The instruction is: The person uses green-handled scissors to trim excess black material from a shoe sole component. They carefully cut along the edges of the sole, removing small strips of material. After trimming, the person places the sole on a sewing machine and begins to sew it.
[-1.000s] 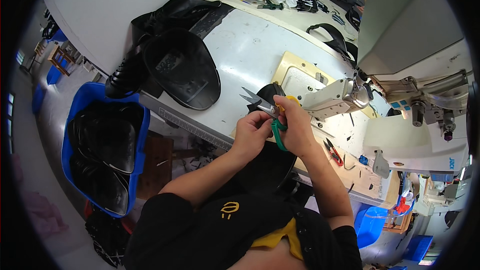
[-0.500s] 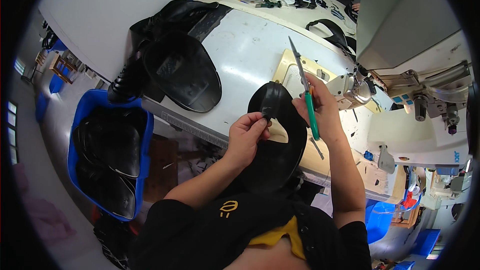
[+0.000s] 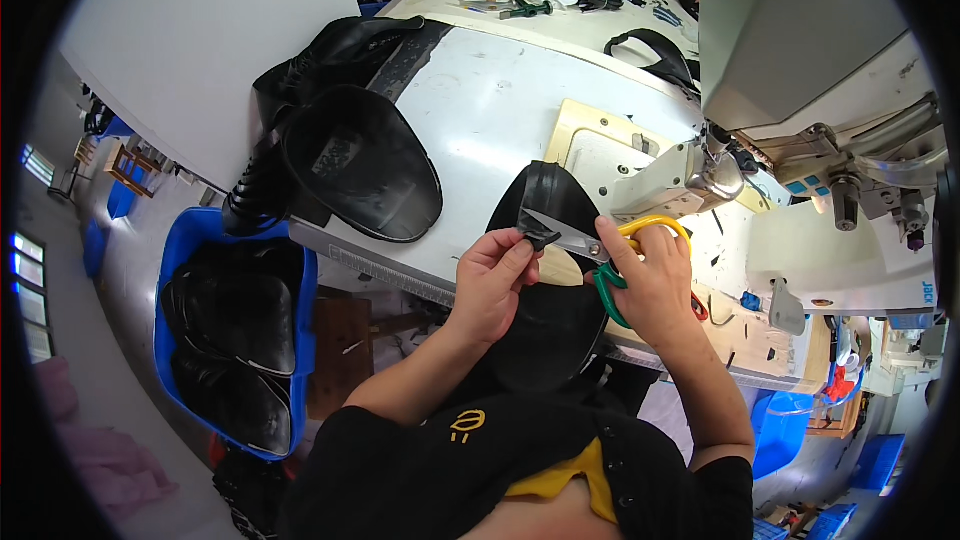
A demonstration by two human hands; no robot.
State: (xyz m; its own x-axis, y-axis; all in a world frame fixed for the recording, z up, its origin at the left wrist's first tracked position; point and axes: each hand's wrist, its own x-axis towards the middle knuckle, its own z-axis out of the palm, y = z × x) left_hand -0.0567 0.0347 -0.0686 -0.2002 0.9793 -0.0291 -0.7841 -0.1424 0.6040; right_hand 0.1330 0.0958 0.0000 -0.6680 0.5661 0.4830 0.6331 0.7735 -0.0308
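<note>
Gripping scissors (image 3: 572, 238) by their yellow and green loops, the right hand (image 3: 655, 275) has its fingers curled around the handles. The left hand (image 3: 498, 278) pinches a small black tab (image 3: 537, 229) between thumb and fingers, and the blades point left, right at that tab; whether they touch it I cannot tell. The black piece (image 3: 545, 340) sits below and behind both hands, over the near edge of the bench (image 3: 480, 130), with pale surface showing through its gap. Just beyond the right hand is the arm of a sewing machine (image 3: 655, 185). Left of the hands, a larger black shell (image 3: 365, 165) lies on the bench, and lower down a blue bin (image 3: 163, 330) holds more black shells (image 3: 250, 315).
</note>
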